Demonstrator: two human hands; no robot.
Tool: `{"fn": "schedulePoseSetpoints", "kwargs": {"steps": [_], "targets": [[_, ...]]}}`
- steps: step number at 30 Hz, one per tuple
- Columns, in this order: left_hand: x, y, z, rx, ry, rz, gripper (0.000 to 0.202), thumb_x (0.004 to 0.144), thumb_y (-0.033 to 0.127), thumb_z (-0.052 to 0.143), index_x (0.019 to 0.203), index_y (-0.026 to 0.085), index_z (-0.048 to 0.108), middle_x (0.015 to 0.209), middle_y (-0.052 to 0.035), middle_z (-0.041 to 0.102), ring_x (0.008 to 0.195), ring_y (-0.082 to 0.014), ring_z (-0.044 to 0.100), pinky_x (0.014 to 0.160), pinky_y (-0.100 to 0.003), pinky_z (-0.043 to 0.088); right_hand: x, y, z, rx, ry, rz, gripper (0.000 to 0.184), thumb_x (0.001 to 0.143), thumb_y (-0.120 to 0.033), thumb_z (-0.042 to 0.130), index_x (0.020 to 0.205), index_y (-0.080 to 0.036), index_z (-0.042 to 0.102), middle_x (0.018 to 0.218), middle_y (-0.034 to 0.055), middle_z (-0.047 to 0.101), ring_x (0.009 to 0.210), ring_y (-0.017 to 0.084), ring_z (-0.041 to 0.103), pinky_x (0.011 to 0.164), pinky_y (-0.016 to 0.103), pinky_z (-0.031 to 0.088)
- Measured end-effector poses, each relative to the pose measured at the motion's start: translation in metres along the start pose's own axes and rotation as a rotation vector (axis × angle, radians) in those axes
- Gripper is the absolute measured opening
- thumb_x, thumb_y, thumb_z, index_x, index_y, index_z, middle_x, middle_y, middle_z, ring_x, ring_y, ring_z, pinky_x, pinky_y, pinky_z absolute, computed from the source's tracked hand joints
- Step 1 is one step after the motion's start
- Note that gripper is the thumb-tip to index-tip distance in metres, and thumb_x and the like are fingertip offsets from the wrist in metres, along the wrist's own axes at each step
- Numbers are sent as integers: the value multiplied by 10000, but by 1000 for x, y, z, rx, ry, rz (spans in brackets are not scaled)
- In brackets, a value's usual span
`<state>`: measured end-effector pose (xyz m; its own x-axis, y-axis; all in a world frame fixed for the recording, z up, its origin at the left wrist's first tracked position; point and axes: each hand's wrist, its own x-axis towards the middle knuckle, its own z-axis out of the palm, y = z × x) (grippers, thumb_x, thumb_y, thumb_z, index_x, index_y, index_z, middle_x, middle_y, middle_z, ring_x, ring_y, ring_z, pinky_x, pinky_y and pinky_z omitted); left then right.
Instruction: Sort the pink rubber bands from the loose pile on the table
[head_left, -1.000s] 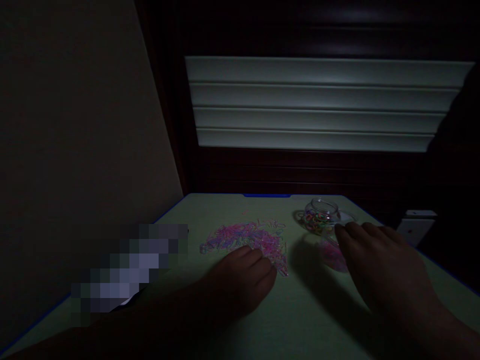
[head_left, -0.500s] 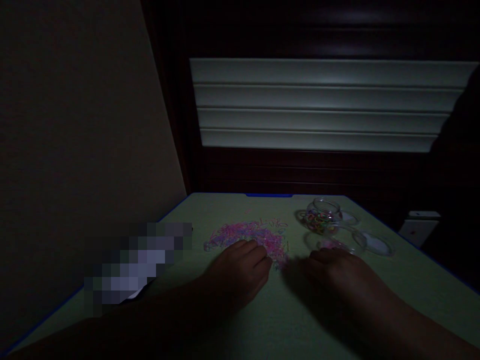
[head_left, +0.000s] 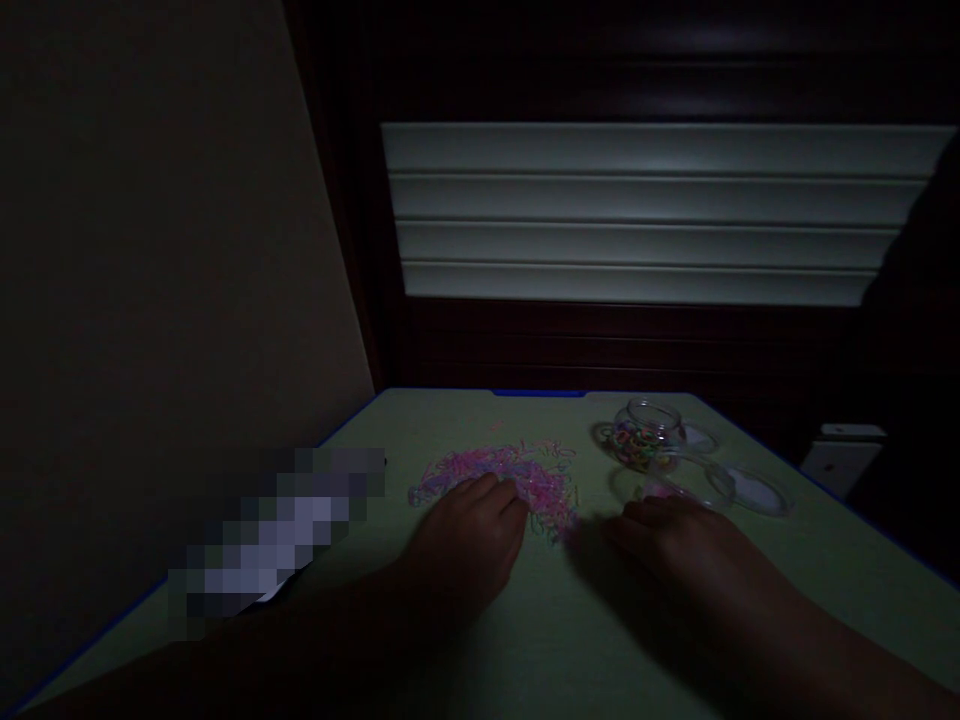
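Observation:
A loose pile of small pink and purple elastic bands (head_left: 551, 490) lies in the middle of the table. My left hand (head_left: 476, 530) is at its near edge, fingers curled together and covering part of it. To the right of the pile, my right hand (head_left: 679, 550) is bent with its fingers closed, just in front of a clear round jar (head_left: 694, 475) with some pink at its bottom. Whatever the fingertips of either hand hold is hidden by the dark and the hands themselves. Farther back, another clear jar (head_left: 649, 435) contains multicoloured bands.
Two round lids, one (head_left: 697, 436) behind the other (head_left: 754, 490), lie right of the jars. A blurred-out pale object (head_left: 277, 530) rests at the table's left side. The green table (head_left: 435, 405) has a blue edge; a white box (head_left: 840, 460) stands beyond its right edge.
My left hand has shifted slightly left, uncovering more bands at the pile's right part. My right hand stays nearly where it was, in front of the jar.

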<state>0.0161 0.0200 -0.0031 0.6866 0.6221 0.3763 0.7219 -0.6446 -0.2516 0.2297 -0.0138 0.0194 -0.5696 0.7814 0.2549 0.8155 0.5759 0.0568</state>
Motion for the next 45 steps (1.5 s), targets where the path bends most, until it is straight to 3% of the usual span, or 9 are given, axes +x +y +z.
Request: {"fn": "schedulePoseSetpoints", "kwargs": {"steps": [5, 15, 26, 31, 41, 45], "targets": [[0, 0, 1, 3, 4, -27, 177, 830, 136, 379, 775, 144, 547, 772, -51, 502, 748, -189, 450, 683, -347, 395, 1, 1, 0, 1, -10, -5, 141, 710, -97, 458, 721, -191, 562, 675, 20, 575, 587, 136, 497, 572, 275, 339], [0, 2, -1, -70, 48, 71, 183, 831, 215, 399, 760, 145, 553, 756, -48, 506, 723, -180, 448, 651, -333, 382, 0, 1, -2, -45, 24, -5, 150, 676, -77, 481, 723, -188, 570, 676, 23, 590, 588, 135, 514, 563, 257, 328], [-6, 1, 2, -272, 52, -80, 117, 769, 229, 481, 786, 150, 565, 789, -50, 508, 791, -189, 454, 735, -342, 390, 1, 0, -5, -8, -59, 10, 130, 701, -101, 480, 738, -195, 561, 696, 22, 581, 611, 147, 511, 575, 270, 343], [-7, -2, 4, -373, 57, -109, 106, 774, 192, 485, 818, 157, 575, 812, -41, 515, 818, -182, 452, 747, -318, 384, 1, 1, -6, -9, -33, 19, 134, 715, -95, 478, 727, -195, 565, 695, 16, 581, 616, 145, 519, 580, 266, 345], [-5, -2, 3, -300, 19, -82, 148, 834, 208, 446, 803, 157, 581, 801, -28, 505, 806, -168, 436, 747, -309, 374, -1, 3, -1, -29, 6, -3, 132, 714, -96, 483, 718, -197, 568, 671, 12, 581, 606, 144, 519, 588, 274, 342], [-3, -2, 2, -241, -46, -83, 189, 859, 172, 407, 771, 156, 573, 802, -25, 500, 805, -163, 433, 729, -293, 378, -1, 2, -3, -3, -17, 13, 143, 704, -83, 490, 742, -195, 570, 700, 16, 585, 630, 144, 523, 581, 263, 341]]}}
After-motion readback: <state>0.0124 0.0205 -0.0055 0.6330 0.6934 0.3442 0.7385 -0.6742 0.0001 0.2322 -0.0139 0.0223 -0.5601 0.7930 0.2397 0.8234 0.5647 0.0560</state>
